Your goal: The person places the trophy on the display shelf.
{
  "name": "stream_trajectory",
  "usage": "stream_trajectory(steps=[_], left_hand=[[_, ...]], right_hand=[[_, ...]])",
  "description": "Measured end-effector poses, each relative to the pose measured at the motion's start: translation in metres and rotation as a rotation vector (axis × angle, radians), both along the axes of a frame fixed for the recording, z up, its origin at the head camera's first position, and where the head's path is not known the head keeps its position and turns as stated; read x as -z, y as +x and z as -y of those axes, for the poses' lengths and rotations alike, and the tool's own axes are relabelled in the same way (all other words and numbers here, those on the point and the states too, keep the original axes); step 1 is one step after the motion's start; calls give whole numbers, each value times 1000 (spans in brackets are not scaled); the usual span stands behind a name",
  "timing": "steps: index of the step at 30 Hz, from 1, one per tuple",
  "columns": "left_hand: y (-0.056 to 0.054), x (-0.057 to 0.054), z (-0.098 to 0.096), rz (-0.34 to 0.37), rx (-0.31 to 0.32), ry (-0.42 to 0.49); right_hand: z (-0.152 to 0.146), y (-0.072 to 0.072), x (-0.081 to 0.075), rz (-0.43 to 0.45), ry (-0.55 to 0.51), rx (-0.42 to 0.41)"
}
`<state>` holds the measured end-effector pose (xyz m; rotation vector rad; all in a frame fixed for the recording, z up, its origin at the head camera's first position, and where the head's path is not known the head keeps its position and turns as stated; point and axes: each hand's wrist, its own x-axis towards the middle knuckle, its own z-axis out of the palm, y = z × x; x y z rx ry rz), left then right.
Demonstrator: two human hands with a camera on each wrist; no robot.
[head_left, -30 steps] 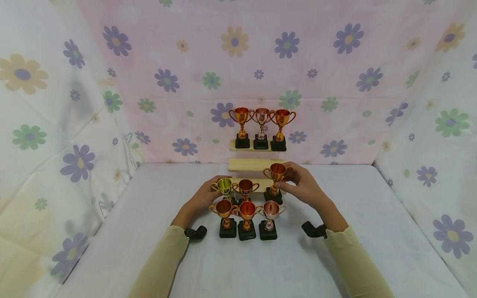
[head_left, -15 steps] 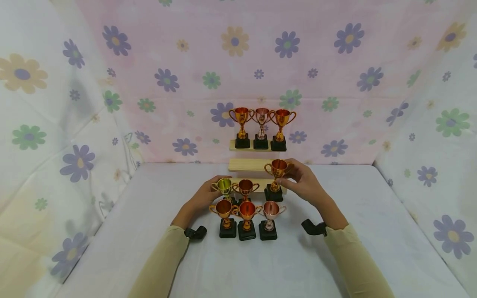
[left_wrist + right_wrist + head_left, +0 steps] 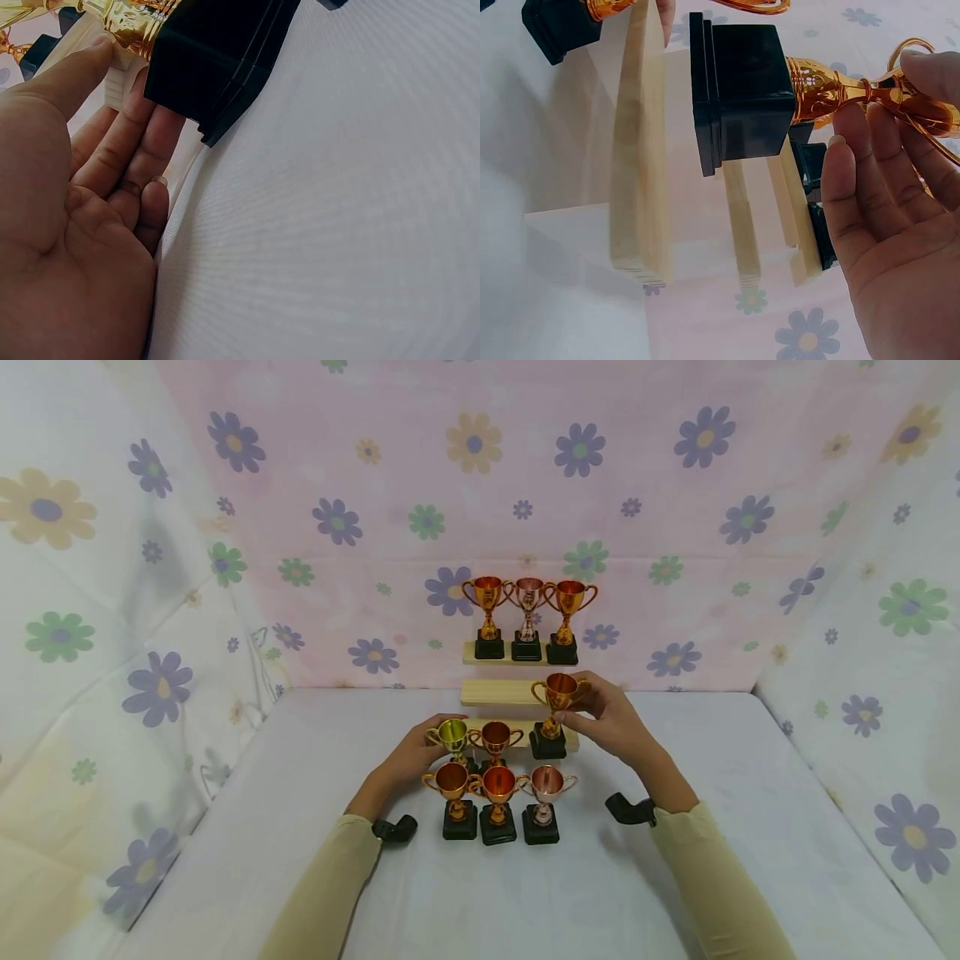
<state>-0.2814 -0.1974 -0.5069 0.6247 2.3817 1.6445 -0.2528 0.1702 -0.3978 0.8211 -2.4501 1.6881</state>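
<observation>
In the head view my right hand [image 3: 603, 718] holds a copper-gold trophy cup [image 3: 561, 691] upright by stem and handle. In the right wrist view the cup's black base [image 3: 742, 91] is apart from the lowest wooden plank [image 3: 639, 142]. My left hand [image 3: 412, 753] is at the left end of the stepped wooden display stand [image 3: 498, 692]. In the left wrist view the thumb and fingers lie on either side of the stand's end, close behind a gold trophy [image 3: 217, 60]. A yellow-gold trophy [image 3: 453, 735] and a bronze trophy [image 3: 496, 737] stand by the lowest plank, their bases partly hidden.
On the top plank stand a left gold trophy [image 3: 489, 610], a pink-silver one [image 3: 527, 610] and a right gold one [image 3: 567, 610]. In front are an orange-gold trophy [image 3: 453, 789], a red-orange one [image 3: 498, 793] and a rose-silver one [image 3: 545, 793], on the white cloth [image 3: 480, 902].
My right hand has raised the copper-gold trophy cup slightly and moved it back toward the stand. My left hand has stayed in place, as have the other trophies.
</observation>
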Motion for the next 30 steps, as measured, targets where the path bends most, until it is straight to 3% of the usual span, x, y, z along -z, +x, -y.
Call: stream_trajectory(steps=[30], left_hand=[[-1, 0, 0, 2, -14, -28]], right_hand=[[28, -29, -52, 12, 157, 53]])
